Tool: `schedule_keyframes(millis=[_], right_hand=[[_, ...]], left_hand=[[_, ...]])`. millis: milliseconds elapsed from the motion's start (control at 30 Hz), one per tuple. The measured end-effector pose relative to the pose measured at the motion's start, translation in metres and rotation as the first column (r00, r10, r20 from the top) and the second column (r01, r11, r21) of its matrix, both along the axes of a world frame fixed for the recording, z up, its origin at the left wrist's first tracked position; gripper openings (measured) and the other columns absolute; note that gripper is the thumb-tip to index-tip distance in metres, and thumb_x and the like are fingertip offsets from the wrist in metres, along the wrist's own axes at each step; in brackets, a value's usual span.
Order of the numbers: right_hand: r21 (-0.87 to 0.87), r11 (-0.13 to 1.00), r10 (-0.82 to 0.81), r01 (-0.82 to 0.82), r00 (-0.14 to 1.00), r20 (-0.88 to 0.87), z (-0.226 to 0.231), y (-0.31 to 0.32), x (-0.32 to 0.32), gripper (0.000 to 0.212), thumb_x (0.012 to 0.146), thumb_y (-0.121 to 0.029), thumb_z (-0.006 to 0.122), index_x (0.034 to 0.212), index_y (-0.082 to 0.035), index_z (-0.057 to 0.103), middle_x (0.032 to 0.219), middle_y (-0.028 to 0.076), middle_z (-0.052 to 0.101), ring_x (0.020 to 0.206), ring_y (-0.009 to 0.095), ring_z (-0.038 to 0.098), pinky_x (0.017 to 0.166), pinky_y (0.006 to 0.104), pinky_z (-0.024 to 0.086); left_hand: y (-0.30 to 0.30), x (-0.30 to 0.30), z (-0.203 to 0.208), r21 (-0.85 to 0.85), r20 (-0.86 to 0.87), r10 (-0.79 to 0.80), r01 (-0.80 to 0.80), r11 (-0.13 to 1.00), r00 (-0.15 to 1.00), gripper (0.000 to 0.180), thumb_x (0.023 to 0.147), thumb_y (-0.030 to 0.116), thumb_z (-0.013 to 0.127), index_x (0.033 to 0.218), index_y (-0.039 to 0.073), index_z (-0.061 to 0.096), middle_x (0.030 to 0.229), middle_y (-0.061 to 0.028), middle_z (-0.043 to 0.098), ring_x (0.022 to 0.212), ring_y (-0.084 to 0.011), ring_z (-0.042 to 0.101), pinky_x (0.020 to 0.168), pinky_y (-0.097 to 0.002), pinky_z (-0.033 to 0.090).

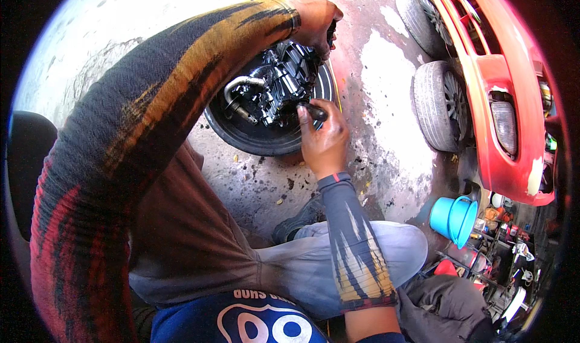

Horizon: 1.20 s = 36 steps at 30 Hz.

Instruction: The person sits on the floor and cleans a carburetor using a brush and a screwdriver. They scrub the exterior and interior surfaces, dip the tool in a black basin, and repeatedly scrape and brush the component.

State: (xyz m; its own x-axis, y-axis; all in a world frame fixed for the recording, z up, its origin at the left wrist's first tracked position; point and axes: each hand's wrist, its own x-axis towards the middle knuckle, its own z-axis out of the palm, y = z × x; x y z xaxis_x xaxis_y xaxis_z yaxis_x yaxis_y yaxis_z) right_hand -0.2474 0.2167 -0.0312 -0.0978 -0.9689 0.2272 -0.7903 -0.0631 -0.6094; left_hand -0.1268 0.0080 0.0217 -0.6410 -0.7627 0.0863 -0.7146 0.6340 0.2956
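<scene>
While the person sat low over the stained concrete floor [386,89], a black engine-like assembly [275,83], with a bent metal pipe [238,84] at its left side, rested on a dark wheel [241,134] laid flat on that floor. The left hand [314,17], at the end of a long striped sleeve, was closed over the far top edge of the assembly, apparently steadying it. The right hand [323,141] was curled round a short dark tool handle [315,112] whose tip met the near right side of the assembly; the tip itself could not be made out. The step in hand was judged to be the working of a fastener or fitting on that near side, with the unit braced from above. The next move would call for a firm counter-hold by the left hand and a steady turn or push of the tool without slipping. Two tyres [438,104], a red car bumper [501,101] and a blue bucket [454,219] lay to the right, well apart.
</scene>
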Motion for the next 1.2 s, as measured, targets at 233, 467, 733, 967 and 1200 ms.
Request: schedule_keyframes(millis=[233, 467, 733, 967, 1200], right_hand=[[-0.242, 0.966, 0.056, -0.093, 0.986, -0.157, 0.004, -0.007, -0.002, 0.025, 0.094, -0.024, 0.073, 0.105, -0.003, 0.064, 0.095, 0.020, 0.069, 0.087, 0.039, 0.066, 0.078, 0.0471, 0.051], [-0.099, 0.995, 0.039, -0.032, 0.996, 0.074, 0.011, -0.008, 0.004, 0.024, 0.093, -0.021, 0.073, 0.106, -0.003, 0.063, 0.093, 0.020, 0.070, 0.080, 0.041, 0.067, 0.076, 0.0476, 0.053], [-0.099, 0.984, 0.134, -0.146, 0.984, -0.113, -0.004, -0.006, 0.004, 0.025, 0.090, -0.026, 0.074, 0.103, -0.007, 0.065, 0.100, 0.015, 0.069, 0.095, 0.037, 0.066, 0.085, 0.0487, 0.052], [-0.077, 0.997, 0.042, -0.013, 0.921, 0.388, -0.007, -0.006, -0.014, 0.021, 0.096, -0.015, 0.073, 0.109, -0.001, 0.064, 0.089, 0.013, 0.069, 0.078, 0.017, 0.065, 0.072, 0.0319, 0.052], [-0.155, 0.923, 0.320, -0.353, 0.926, -0.202, 0.006, 0.017, 0.003, 0.027, 0.089, -0.017, 0.074, 0.112, -0.005, 0.066, 0.118, 0.017, 0.068, 0.102, 0.037, 0.069, 0.089, 0.0451, 0.057]], left_hand=[[0.004, 0.007, 0.010, -0.070, 0.001, 0.021, -0.020, 0.997, 1.000, 0.051, 0.067, 0.036, 0.092, 0.108, 0.014, 0.073, 0.101, -0.0040, 0.078, 0.098, -0.0238, 0.074, 0.090, -0.0391, 0.058], [0.005, 0.008, 0.004, -0.019, -0.016, -0.034, 0.033, 0.999, 0.999, 0.050, 0.065, 0.038, 0.093, 0.104, 0.014, 0.073, 0.099, -0.0037, 0.078, 0.098, -0.0247, 0.074, 0.090, -0.0392, 0.058], [0.007, 0.000, 0.011, -0.112, 0.072, -0.012, 0.020, 0.993, 0.997, 0.054, 0.067, 0.043, 0.090, 0.109, 0.014, 0.073, 0.104, -0.0067, 0.077, 0.103, -0.0263, 0.072, 0.091, -0.0387, 0.058], [0.011, 0.026, 0.003, -0.163, -0.045, -0.129, 0.120, 0.979, 0.991, 0.063, 0.060, 0.049, 0.092, 0.104, 0.010, 0.070, 0.104, -0.0170, 0.067, 0.100, -0.0368, 0.065, 0.087, -0.0484, 0.052], [0.007, 0.045, -0.009, -0.144, -0.096, -0.108, 0.093, 0.985, 0.990, 0.061, 0.062, 0.041, 0.093, 0.109, 0.010, 0.069, 0.105, -0.0181, 0.065, 0.101, -0.0397, 0.066, 0.088, -0.0493, 0.054]])
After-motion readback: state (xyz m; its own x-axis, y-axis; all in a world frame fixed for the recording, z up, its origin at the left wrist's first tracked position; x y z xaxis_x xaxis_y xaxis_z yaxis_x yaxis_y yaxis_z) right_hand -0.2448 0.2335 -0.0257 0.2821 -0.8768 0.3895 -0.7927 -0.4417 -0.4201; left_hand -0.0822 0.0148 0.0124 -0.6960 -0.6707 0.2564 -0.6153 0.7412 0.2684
